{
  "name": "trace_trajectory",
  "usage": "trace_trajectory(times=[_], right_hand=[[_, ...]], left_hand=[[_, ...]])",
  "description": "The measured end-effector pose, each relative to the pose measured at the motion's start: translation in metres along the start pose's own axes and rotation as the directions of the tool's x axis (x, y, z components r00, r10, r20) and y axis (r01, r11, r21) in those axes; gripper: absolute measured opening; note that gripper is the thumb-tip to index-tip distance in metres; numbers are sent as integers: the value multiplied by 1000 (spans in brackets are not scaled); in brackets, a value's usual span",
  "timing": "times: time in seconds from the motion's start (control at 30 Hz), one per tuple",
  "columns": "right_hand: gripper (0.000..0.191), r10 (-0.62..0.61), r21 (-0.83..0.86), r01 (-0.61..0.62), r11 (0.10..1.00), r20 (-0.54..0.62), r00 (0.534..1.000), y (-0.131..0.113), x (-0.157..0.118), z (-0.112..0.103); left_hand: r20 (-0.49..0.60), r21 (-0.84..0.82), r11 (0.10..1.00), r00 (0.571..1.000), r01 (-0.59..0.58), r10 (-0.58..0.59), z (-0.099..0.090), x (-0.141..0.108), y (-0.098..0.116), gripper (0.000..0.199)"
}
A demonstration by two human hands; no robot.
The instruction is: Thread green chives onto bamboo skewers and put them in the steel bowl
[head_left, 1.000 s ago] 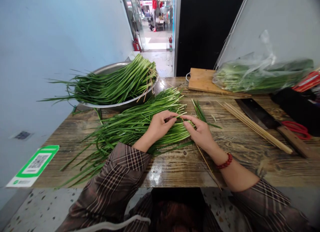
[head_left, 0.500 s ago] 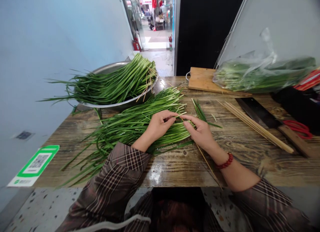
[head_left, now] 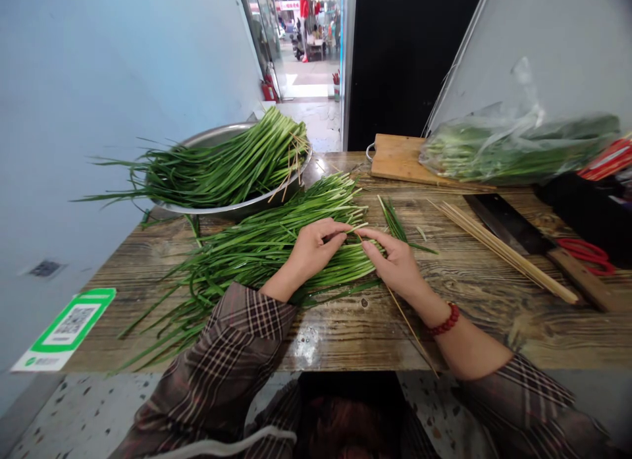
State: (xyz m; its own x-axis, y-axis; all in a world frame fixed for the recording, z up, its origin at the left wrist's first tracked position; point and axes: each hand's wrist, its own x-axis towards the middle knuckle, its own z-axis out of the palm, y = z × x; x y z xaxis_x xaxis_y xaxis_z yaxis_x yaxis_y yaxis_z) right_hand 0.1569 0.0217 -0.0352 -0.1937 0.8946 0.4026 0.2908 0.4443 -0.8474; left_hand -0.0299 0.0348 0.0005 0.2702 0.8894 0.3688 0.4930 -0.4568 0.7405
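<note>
My left hand is closed in a pinch on a garlic chive stalk, just above the pile of garlic chives on the table. My right hand pinches a thin bamboo skewer, its long end slanting down toward the table's front edge. Fingertips of both hands almost meet where the skewer's upper end reaches the pale stalk. Whether the tip has gone through the stalk is hidden by the fingers.
A metal basin heaped with skewered chives stands at the back left. To the right lie loose skewers, a cleaver, red-handled scissors, a cutting board and bagged greens. Few cut chives lie nearby.
Both hands keep almost the same place and grip. The view has shifted very slightly; nothing else has visibly moved on the table.
</note>
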Motion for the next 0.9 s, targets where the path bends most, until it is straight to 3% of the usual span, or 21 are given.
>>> trace_trajectory(times=[0.3,0.53,0.67,0.83,0.9], right_hand=[[26,27,-18,-28,999,-14,1000,1,0,0],[48,77,59,-77,995,1,997,3,-2,2],[40,86,56,-85,995,0,996,3,-3,2],[19,99,5,-99,995,-41,994,6,-2,3],[19,92,10,-92,996,-45,995,7,-1,4]], left_hand=[[24,27,998,999,-49,49,0,-1,1,21],[38,13,999,998,-43,42,1,-1,-2,19],[56,-14,999,997,-44,45,2,-2,-3,19],[159,5,996,983,-89,87,2,-2,-1,20],[134,16,995,986,-101,98,-3,1,-3,21]])
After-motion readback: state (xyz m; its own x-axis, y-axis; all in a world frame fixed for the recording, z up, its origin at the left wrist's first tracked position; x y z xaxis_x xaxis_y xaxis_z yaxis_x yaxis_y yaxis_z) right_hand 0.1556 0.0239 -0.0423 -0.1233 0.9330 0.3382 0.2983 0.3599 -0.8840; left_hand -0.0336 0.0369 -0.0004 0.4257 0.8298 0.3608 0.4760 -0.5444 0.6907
